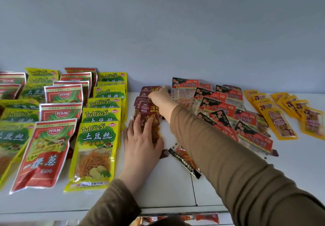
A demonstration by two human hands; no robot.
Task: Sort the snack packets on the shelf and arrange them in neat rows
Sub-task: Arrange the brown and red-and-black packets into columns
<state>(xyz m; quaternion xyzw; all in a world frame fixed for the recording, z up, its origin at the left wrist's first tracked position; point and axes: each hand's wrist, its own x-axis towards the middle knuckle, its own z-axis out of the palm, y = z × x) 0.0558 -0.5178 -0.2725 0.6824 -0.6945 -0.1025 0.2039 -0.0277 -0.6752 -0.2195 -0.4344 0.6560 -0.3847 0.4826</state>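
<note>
Under the left hand (140,143) the straight, spread fingers (136,122) press flat on the near end of a column of dark red packets (149,109), apparently to keep the overlapped stack from sliding while the far end is worked. At that far end the right hand (161,97) reaches across; its fingers curl down onto the farthest dark red packet, though whether they pinch it or only nudge it cannot be told from this angle. Both brown sleeves (219,153) stretch over the white shelf (172,187).

To the left, yellow potato packets (95,151) and red packets (44,155) already lie in tidy, overlapping rows running from near to far. To the right, the black-and-red packets (226,113) lie heaped at mixed angles, likely the next lot to straighten, with one stray (184,162) lying askew near the right forearm. Farther right, orange packets (283,123) lie in two loose rows.
</note>
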